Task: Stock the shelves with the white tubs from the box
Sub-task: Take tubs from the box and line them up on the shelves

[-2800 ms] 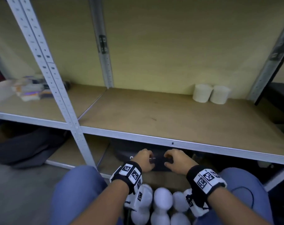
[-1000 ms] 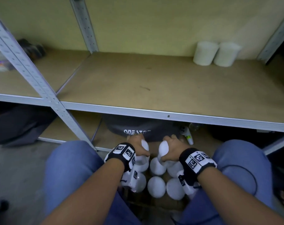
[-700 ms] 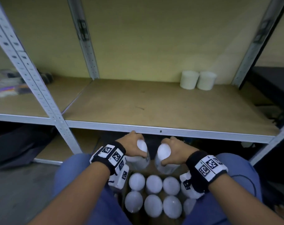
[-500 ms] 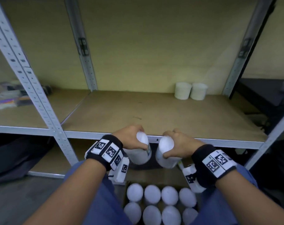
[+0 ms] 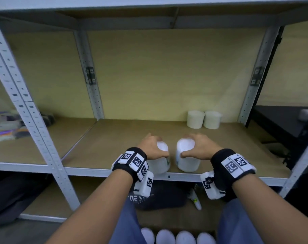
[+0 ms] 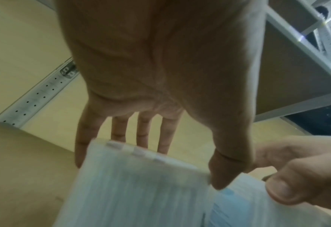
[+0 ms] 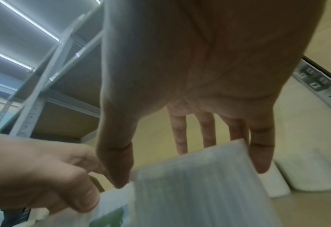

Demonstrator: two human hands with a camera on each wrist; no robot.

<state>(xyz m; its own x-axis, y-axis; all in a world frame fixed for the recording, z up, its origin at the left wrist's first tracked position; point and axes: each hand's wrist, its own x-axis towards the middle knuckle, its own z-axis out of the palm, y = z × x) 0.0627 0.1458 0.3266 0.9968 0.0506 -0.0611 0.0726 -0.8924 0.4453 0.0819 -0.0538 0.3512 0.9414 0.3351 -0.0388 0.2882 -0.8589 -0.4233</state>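
Spanning the head view, a grey metal shelving unit (image 5: 44, 136) with brown board shelves; the middle shelf board (image 5: 125, 138) carries the action. Below it a dark bag (image 5: 160, 199) with white lettering lies on the lower board, a small white bottle (image 5: 196, 201) just beside it. The box is mostly out of frame at the bottom edge; four white tubs in the box (image 5: 176, 237) show their lids between the person's blue-trousered knees. Two shelved tubs (image 5: 203, 119) stand touching each other at the back right of the middle shelf, against the wall. Left hand (image 5: 150, 148) grips the left tub (image 5: 158, 163) from above, fingers over the far side, thumb on the near side. Right hand (image 5: 200, 147) grips the right tub (image 5: 187, 155) the same way. Both tubs upright at the shelf's front edge, just beside each other; whether their bases touch the board cannot be told. Blurred items (image 5: 7, 127) sit on the neighbouring shelf, far left.
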